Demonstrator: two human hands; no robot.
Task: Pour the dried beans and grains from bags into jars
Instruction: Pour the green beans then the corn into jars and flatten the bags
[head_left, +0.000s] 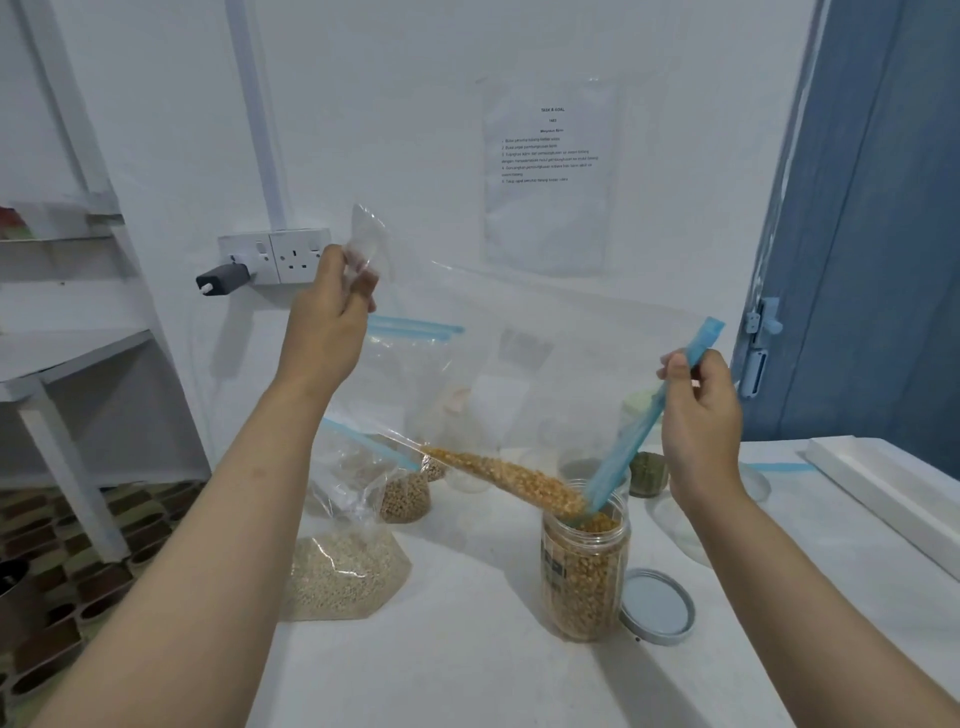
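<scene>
**Handling the zip bag during the pour**

The left hand (332, 312) is pinching a rear corner of the clear zip bag (467, 364) and holding it high. The right hand (698, 410) is pinching the blue zip strip (649, 421) between thumb and curled fingers, beside the mouth. The bag is hanging slack between the two grips, over the white table (467, 675).

The yellow kernels (514, 480) are lying along the bag's lower fold and running into the open jar (584, 571), which is standing upright and appears nearly full. Its lid (657, 605) is lying flat just beside it.

Judgement: the film is thin, soft and slippery, and the bag is probably light by now, so the load is likely to shift abruptly. The stiffer zip strip and the corner seam are the most secure holding points. The jar looks like light plastic; avoid nudging its rim with the bag.
</scene>
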